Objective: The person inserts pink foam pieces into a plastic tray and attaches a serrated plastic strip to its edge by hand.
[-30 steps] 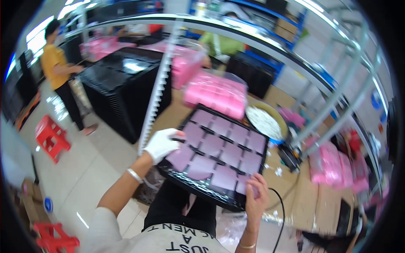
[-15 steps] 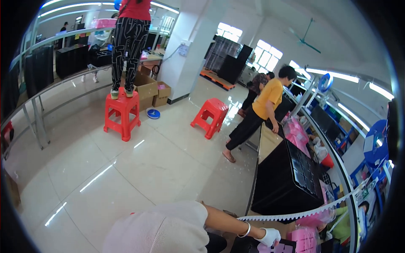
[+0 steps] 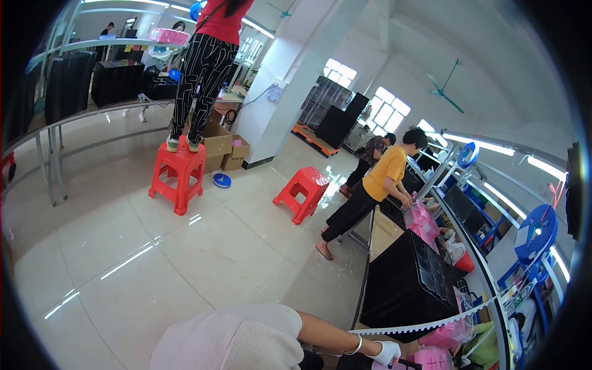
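Note:
From the lower edge my left arm reaches right, with a pale sleeve and a bracelet on the wrist. My left hand (image 3: pixel 387 353) wears a white glove. Its fingers are bent down and together over the edge of a black tray (image 3: pixel 409 366) holding a pale purple piece, mostly cut off by the frame. What the fingertips pinch, if anything, is hidden. Beside the hand sits a pink block (image 3: pixel 433 357), apparently in clear wrap. A white toothed strip (image 3: pixel 425 323) runs just above my wrist toward a blue reel (image 3: pixel 535 234). My right hand is out of view.
A black stack of trays (image 3: pixel 401 287) stands on the bench ahead. Farther along, a person in yellow (image 3: pixel 386 176) handles a pink bag (image 3: pixel 422 223). Another person stands on a red stool (image 3: pixel 179 179); a second red stool (image 3: pixel 302 192) is on the tiled floor.
My view has shifted, so most of the scene sits lower. My left hand is nearer the lower edge, still at the tray. The person in yellow now has both hands at the pink bag.

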Demonstrator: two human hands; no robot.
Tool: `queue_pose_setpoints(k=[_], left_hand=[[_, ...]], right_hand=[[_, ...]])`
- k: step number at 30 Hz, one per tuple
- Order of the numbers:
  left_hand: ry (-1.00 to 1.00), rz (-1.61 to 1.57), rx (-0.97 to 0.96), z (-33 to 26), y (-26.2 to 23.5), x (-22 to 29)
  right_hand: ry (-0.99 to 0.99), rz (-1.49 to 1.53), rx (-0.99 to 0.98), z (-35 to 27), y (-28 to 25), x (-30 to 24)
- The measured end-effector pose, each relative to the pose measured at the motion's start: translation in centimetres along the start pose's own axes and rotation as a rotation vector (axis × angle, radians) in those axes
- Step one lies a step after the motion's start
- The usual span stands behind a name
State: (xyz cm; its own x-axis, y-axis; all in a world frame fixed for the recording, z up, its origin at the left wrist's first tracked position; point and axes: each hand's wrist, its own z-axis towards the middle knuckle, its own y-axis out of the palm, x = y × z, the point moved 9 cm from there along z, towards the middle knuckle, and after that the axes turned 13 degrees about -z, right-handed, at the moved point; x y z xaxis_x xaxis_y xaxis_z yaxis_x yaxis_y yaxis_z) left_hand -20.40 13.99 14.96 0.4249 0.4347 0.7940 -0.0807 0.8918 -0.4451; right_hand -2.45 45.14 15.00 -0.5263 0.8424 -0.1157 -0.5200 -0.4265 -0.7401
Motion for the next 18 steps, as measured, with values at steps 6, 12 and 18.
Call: queue_pose_setpoints(k=[6,12,18], left_hand=[[0.075,-0.179,0.017,1.3,0.1,-1.6],[0.076,-0.180,0.034,0.0,-1.6,-2.0],[0.016,-0.259,-0.013,-1.0,0.4,2.9]], right_hand=[[0.065,-0.018,0.167,-0.5,-1.6,-2.1],[0.116,-0.013,0.317,-0.9,-3.0,-4.1],[0.378,-0.007,0.165,-2.7,-6.2,-3.9]])
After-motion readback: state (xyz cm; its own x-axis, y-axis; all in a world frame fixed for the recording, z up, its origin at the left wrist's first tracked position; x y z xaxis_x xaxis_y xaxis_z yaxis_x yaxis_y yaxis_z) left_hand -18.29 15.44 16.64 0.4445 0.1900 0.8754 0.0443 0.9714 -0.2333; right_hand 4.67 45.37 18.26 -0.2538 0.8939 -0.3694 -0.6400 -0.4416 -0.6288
